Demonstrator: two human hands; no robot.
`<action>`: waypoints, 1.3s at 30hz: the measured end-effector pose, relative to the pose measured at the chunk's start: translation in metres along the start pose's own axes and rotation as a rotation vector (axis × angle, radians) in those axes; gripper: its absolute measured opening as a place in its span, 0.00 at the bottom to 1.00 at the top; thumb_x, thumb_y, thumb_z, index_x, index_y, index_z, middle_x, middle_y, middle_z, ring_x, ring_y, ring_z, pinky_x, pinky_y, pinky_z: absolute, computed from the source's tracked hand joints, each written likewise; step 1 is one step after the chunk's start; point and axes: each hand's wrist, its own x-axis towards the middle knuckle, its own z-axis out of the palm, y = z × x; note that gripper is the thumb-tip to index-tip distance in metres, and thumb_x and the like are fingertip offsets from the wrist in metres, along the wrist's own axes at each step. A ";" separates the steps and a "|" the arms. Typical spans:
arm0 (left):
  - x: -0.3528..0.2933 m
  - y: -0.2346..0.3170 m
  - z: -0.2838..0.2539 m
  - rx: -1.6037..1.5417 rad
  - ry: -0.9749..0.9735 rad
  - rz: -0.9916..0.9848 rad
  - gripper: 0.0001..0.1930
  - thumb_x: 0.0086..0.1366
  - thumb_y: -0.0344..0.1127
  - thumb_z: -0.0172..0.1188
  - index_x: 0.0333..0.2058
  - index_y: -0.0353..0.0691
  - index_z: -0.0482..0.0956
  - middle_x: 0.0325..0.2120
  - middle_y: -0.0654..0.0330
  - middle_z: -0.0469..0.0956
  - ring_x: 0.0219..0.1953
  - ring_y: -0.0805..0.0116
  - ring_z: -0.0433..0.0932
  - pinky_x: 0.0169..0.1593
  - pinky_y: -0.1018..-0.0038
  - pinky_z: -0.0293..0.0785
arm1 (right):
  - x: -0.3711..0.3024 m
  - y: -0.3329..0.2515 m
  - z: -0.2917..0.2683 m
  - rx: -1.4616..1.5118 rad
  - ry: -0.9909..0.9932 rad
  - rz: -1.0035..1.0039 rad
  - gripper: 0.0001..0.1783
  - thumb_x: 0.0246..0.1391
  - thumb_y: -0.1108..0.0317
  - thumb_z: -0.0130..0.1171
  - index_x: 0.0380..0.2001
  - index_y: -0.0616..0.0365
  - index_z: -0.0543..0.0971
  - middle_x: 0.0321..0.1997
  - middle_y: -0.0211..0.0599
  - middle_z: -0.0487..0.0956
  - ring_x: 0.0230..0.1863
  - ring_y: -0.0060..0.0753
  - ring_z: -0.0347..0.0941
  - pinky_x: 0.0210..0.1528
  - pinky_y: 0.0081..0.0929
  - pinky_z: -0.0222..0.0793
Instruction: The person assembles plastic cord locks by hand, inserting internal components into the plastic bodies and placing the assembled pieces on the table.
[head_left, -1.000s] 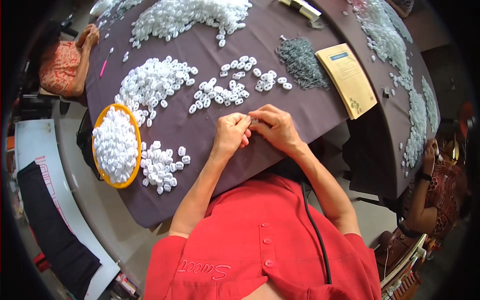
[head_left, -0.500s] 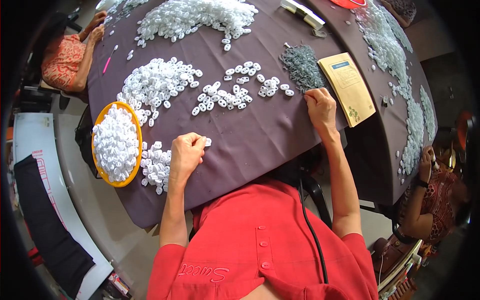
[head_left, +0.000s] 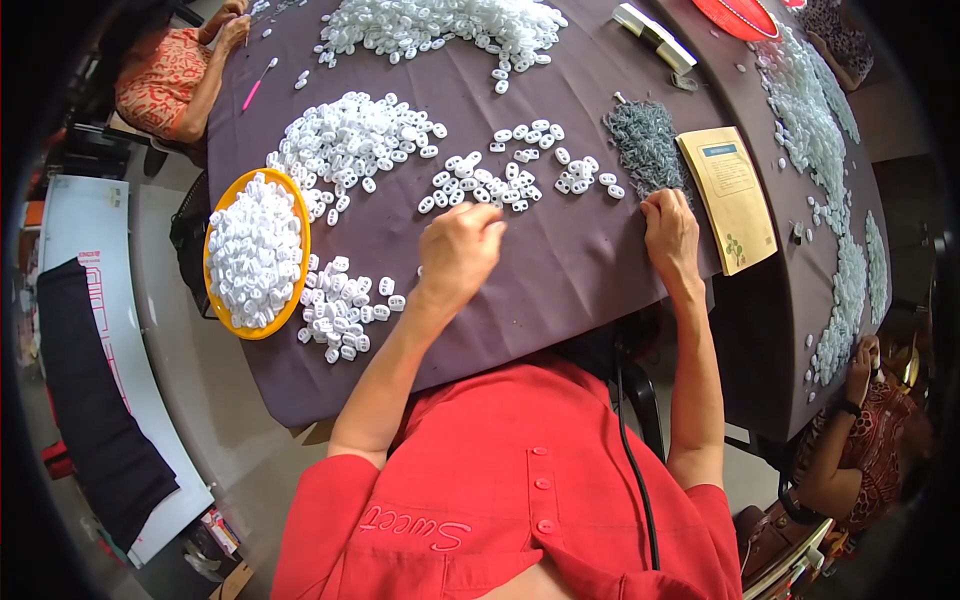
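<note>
Now the middle cluster of white two-holed pieces (head_left: 497, 187) lies at one o'clock from the left hand (head_left: 457, 247), which has swung up from beside the lower pile (head_left: 342, 308); its fingers are curled, any grip hidden. At its three o'clock, the right hand (head_left: 671, 232) stays at the grey heap's (head_left: 645, 145) six o'clock edge, fingertips together, contents unclear.

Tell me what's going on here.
A person in a red short-sleeved shirt sits at a dark cloth-covered table. The left hand is nearest a loose cluster of white oval two-holed pieces; the right hand is at the near edge of a pile of small grey pieces. What either holds can't be made out. More white pieces fill a yellow-orange bowl at left.
</note>
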 end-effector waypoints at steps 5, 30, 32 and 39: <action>0.030 0.012 0.040 0.041 0.044 0.061 0.08 0.52 0.33 0.60 0.33 0.41 0.80 0.25 0.55 0.75 0.29 0.58 0.77 0.33 0.68 0.72 | -0.017 -0.013 -0.002 0.118 0.026 0.049 0.04 0.52 0.72 0.52 0.29 0.62 0.70 0.26 0.48 0.73 0.29 0.51 0.70 0.32 0.38 0.64; 0.004 0.027 0.044 -1.164 -0.378 -0.628 0.05 0.61 0.30 0.55 0.32 0.33 0.74 0.22 0.59 0.76 0.18 0.75 0.75 0.19 0.81 0.74 | -0.037 -0.076 0.022 1.091 -0.164 0.477 0.03 0.53 0.76 0.52 0.32 0.61 0.74 0.26 0.28 0.74 0.25 0.16 0.70 0.25 0.14 0.68; 0.001 0.027 0.044 -1.163 -0.370 -0.638 0.05 0.61 0.29 0.55 0.32 0.33 0.74 0.23 0.59 0.76 0.18 0.75 0.76 0.19 0.81 0.75 | -0.040 -0.078 0.023 1.106 -0.177 0.473 0.03 0.53 0.76 0.52 0.32 0.62 0.74 0.26 0.28 0.74 0.25 0.16 0.70 0.25 0.14 0.69; -0.006 0.027 0.052 -1.141 -0.366 -0.585 0.06 0.61 0.29 0.55 0.34 0.31 0.74 0.24 0.59 0.77 0.18 0.76 0.76 0.20 0.81 0.76 | -0.041 -0.078 0.025 1.054 -0.235 0.425 0.04 0.52 0.75 0.55 0.31 0.64 0.74 0.23 0.28 0.75 0.22 0.15 0.69 0.24 0.14 0.67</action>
